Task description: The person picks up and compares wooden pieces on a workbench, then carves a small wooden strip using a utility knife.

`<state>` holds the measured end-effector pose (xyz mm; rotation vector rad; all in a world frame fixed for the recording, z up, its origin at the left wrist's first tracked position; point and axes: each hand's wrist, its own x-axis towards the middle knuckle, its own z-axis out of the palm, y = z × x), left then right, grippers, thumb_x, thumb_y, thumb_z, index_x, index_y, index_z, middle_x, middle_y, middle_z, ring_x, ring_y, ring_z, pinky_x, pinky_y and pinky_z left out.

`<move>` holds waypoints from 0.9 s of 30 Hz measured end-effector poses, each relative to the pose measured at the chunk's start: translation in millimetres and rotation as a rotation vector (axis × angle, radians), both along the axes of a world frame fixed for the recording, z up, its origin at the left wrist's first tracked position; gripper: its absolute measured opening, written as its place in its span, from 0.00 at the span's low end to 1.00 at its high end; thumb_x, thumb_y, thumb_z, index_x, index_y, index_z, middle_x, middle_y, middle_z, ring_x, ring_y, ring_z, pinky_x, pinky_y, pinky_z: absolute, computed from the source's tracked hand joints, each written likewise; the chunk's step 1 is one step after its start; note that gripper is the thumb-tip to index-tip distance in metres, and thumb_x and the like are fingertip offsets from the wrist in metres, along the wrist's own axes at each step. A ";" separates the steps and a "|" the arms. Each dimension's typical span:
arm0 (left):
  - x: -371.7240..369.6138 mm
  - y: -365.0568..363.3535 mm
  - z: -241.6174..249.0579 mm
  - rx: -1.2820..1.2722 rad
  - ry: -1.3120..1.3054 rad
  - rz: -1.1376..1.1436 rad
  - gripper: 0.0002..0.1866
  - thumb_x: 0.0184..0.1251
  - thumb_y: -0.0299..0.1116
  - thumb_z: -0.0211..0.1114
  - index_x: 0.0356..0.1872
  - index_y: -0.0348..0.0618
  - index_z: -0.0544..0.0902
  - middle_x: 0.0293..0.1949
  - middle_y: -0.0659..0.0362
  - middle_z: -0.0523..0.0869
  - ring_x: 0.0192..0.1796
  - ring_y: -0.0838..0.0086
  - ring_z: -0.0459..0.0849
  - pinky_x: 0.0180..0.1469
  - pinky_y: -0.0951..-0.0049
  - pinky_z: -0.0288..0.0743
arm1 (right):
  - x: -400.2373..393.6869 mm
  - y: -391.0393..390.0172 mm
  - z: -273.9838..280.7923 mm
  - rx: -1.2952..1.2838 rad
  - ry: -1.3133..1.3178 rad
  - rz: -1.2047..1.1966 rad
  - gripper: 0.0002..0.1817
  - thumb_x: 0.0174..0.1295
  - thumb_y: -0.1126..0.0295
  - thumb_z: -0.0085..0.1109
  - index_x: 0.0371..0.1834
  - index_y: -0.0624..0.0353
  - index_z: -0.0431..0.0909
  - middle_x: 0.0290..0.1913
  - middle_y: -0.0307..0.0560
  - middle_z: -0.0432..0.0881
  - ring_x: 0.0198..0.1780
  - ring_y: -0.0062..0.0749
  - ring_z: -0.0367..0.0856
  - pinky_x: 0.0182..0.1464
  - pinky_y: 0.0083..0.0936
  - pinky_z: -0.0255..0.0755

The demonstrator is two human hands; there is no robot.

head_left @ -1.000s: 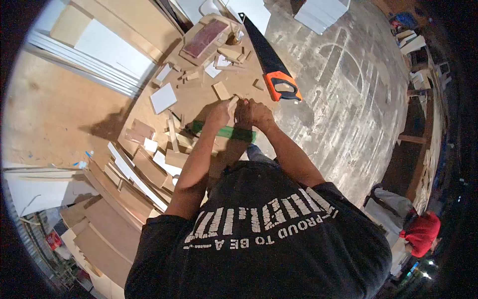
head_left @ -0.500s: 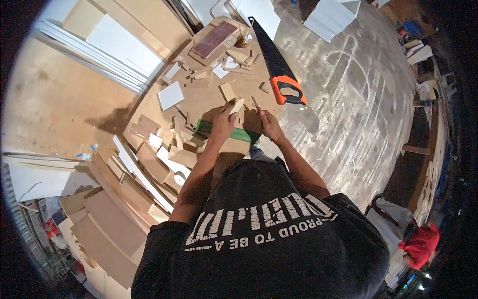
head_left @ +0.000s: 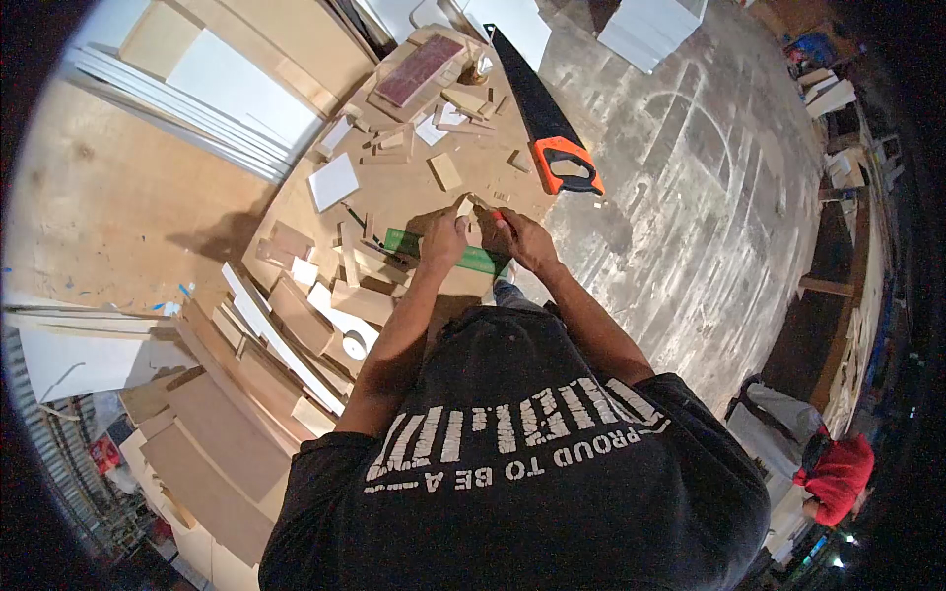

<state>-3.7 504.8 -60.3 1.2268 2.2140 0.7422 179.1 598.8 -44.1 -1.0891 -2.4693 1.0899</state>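
My left hand (head_left: pixel 443 239) is closed round a small pale wood piece (head_left: pixel 465 207), its end poking up past the fingers. Close beside it, my right hand (head_left: pixel 528 239) grips a slim tool with a red part (head_left: pixel 499 215); I cannot tell its kind. The tool's tip meets the wood piece in this view. Under both hands, a flat green strip (head_left: pixel 477 259) lies across the near side of the wooden bench (head_left: pixel 409 182). A handsaw (head_left: pixel 540 103) with a black blade and orange handle rests along the bench's right edge.
Small wood offcuts (head_left: pixel 445 171) and white pieces (head_left: pixel 334 183) are scattered over the bench. A reddish-brown block (head_left: pixel 419 70) sits at its far end. Boards (head_left: pixel 286 305) crowd the left side. Concrete floor (head_left: pixel 680 197) stretches right. A person in red (head_left: pixel 838 480) is at lower right.
My right hand has moved slightly left, bringing the red tool up to the wood piece. The wood piece has turned in my left hand and shows less of its length.
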 end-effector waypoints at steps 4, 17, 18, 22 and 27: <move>-4.6 -0.1 -14.7 0.088 -0.028 -0.023 0.23 0.71 0.33 0.59 0.67 0.44 0.76 0.46 0.36 0.84 0.50 0.41 0.83 0.53 0.49 0.77 | -2.0 -3.5 8.2 0.077 -0.058 0.011 0.21 0.76 0.53 0.46 0.63 0.51 0.75 0.41 0.57 0.83 0.42 0.57 0.85 0.43 0.47 0.78; -2.6 2.3 2.9 0.058 -0.088 0.013 0.19 0.71 0.34 0.59 0.57 0.32 0.80 0.44 0.34 0.85 0.52 0.40 0.82 0.56 0.48 0.74 | -15.8 -7.1 10.3 0.141 -0.268 0.013 0.21 0.74 0.50 0.45 0.66 0.40 0.69 0.46 0.55 0.83 0.42 0.58 0.87 0.40 0.51 0.81; -2.8 2.2 1.0 0.072 -0.083 0.011 0.18 0.71 0.34 0.59 0.55 0.31 0.80 0.43 0.34 0.85 0.52 0.40 0.82 0.55 0.48 0.75 | -17.3 -7.4 9.9 0.145 -0.272 0.012 0.21 0.74 0.50 0.45 0.66 0.40 0.69 0.46 0.55 0.82 0.42 0.59 0.87 0.40 0.51 0.81; -4.9 1.6 -6.4 0.098 -0.069 -0.004 0.15 0.72 0.34 0.60 0.48 0.30 0.81 0.41 0.34 0.85 0.49 0.39 0.83 0.51 0.47 0.76 | -24.7 -5.4 7.1 0.165 -0.247 -0.001 0.21 0.75 0.49 0.45 0.65 0.43 0.70 0.44 0.56 0.83 0.41 0.59 0.86 0.40 0.51 0.81; -0.1 2.5 -3.6 0.051 -0.099 0.052 0.14 0.71 0.35 0.60 0.45 0.31 0.82 0.40 0.35 0.85 0.48 0.39 0.83 0.49 0.46 0.77 | -32.6 -2.7 2.2 0.111 -0.181 -0.046 0.19 0.75 0.50 0.44 0.60 0.47 0.74 0.41 0.58 0.83 0.42 0.58 0.85 0.42 0.51 0.79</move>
